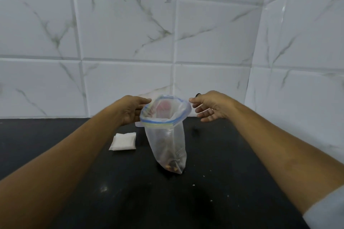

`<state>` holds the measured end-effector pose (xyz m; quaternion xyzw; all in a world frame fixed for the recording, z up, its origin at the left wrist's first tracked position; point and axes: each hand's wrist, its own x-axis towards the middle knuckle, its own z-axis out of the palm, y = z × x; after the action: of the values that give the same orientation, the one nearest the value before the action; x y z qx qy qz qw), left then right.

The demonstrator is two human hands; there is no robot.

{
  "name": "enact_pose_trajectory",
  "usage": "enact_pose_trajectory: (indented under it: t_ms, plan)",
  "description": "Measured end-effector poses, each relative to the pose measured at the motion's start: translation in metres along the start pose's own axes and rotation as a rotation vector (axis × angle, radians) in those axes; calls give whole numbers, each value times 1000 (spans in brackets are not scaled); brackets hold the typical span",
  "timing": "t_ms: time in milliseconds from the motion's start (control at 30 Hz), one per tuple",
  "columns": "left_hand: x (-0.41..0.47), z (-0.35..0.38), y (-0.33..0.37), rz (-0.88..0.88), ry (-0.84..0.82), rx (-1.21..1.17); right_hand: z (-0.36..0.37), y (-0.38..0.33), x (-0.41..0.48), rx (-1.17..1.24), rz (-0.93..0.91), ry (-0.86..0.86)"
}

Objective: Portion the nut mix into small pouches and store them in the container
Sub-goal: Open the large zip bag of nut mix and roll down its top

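A clear zip bag (167, 141) with a blue and yellow zip strip stands upright over the black counter, its mouth held wide open. A small amount of nut mix (173, 166) lies in its bottom corner. My left hand (130, 109) holds the left side of the rim. My right hand (212, 106) pinches the right side with thumb and forefinger, the other fingers spread. A stack of small white pouches (123, 141) lies flat on the counter just left of the bag. Something pinkish shows blurred through the bag's mouth.
The black counter (223, 173) carries a few crumbs at the right. A white marble-tiled wall (121, 42) rises right behind the bag. A bit of a pale white object (137, 125) peeks out under my left hand, mostly hidden.
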<state>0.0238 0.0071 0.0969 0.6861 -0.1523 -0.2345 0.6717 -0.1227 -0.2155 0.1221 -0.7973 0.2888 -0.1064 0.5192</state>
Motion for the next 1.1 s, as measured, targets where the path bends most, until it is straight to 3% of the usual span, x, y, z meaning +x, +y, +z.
enact_pose_trajectory:
  t_ms: [267,533,633,867,1100]
  plan:
    - [-24,7,3,62,-51,92,20,-11,-23,-99,-85,-53]
    - [-51,-6,0,8,43,546,27,-8,-30,-105,-74,6]
    - [-58,-3,0,-40,3,495,31,-7,-32,-27,-70,-13]
    - [-55,25,-4,-33,-40,92,47,-9,-37,361,-86,-122]
    - [-59,41,-10,-23,-45,251,45,-10,-47,102,-64,-164]
